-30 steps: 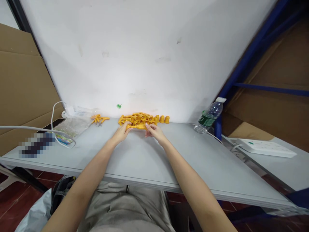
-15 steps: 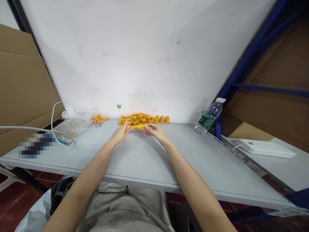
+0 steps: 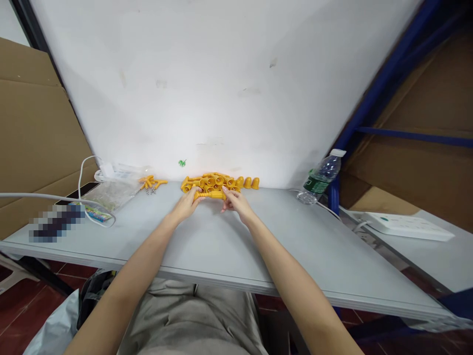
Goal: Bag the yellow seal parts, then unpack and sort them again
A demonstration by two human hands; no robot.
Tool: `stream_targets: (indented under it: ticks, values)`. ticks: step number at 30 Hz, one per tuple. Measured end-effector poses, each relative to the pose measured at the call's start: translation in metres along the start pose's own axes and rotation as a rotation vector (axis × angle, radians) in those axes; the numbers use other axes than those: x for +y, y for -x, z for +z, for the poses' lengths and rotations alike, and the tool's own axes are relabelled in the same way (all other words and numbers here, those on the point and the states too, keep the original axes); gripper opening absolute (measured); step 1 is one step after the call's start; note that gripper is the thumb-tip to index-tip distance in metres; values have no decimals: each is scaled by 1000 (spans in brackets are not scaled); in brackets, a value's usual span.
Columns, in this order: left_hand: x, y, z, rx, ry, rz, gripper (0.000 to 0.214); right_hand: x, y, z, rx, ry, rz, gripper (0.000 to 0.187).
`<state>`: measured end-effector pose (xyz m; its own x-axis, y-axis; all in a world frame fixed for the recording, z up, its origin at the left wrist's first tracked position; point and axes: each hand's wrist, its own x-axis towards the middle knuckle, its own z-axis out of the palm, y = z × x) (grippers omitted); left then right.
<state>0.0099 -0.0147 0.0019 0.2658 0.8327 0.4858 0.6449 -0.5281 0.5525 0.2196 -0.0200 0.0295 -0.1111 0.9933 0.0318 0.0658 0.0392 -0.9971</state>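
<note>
Both my hands meet at the far middle of the grey table [image 3: 207,246], close to the white wall. Between them I hold a long yellow plastic piece [image 3: 211,195] lying crosswise. My left hand [image 3: 185,203] pinches its left end, and my right hand [image 3: 235,201] pinches its right end. Just behind it lies a pile of yellow plastic parts [image 3: 214,182], several of them short cones standing in a row at the right [image 3: 250,183].
A few more yellow parts [image 3: 151,183] lie left of the pile, beside a clear plastic bag [image 3: 111,192], a white cable [image 3: 83,170] and a dark phone [image 3: 79,191]. A water bottle [image 3: 320,177] stands at the back right. A white power strip [image 3: 404,225] rests on a neighbouring table.
Both hands have stayed by the pile with the yellow piece between them. The fingers have shifted slightly along it, the right hand a little nearer the pile.
</note>
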Motion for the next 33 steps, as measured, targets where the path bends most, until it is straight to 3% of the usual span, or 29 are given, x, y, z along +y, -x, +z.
stream_targets:
  ticks: [22,29,33]
  values:
    - [2,0,-1,-41,-14,-4,29,-3,1,-2,16,45,182,61]
    - [-4,1,1,-10,-11,-50,32,-6,5,-6,-119,-73,110,31]
    - [-6,1,4,15,68,-58,39,-1,2,-1,-117,-242,129,17]
